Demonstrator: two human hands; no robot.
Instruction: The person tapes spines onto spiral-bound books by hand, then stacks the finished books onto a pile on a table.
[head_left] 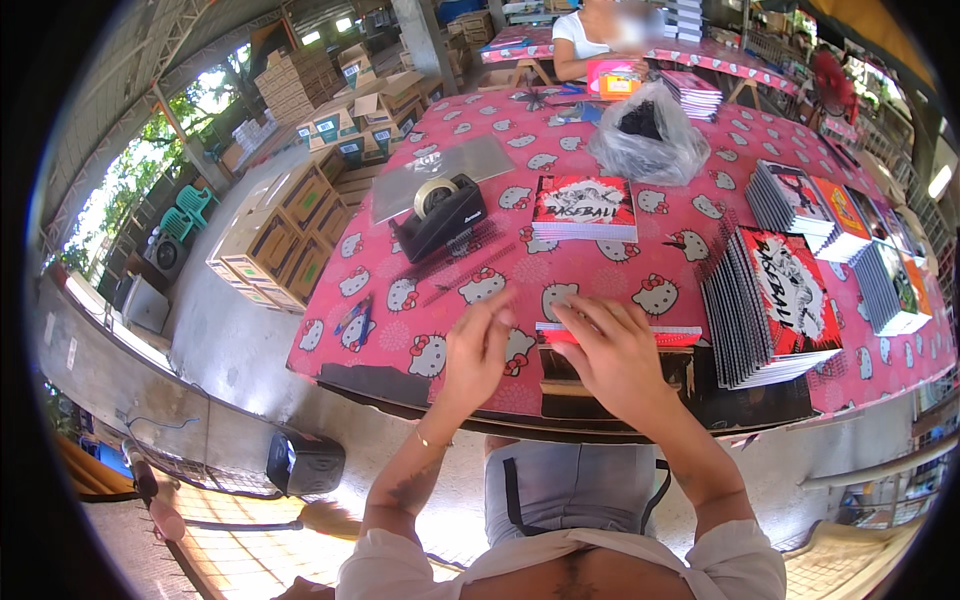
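My left hand (480, 345) is raised above the pink tablecloth, fingers curled in a pinch. Whatever it may hold is too thin or blurred to make out. Just to its right, my right hand (618, 352) lies across a thin red notebook (675, 335) at the table's near edge, thumb on the near side and fingers over the far side. The hand hides much of that notebook. Beyond both hands is a short stack of red-and-white notebooks (585, 207). Several black wire spirals (460, 265) lie beside the black tape dispenser (440, 220).
At right stands a tall pile of spiral notebooks (770, 305), with more stacks (890, 285) behind it. A clear plastic bag (650, 140) and a transparent sheet (440, 175) lie farther back. Across the table another person (590, 40) handles notebooks. Cardboard boxes (285, 235) stand left.
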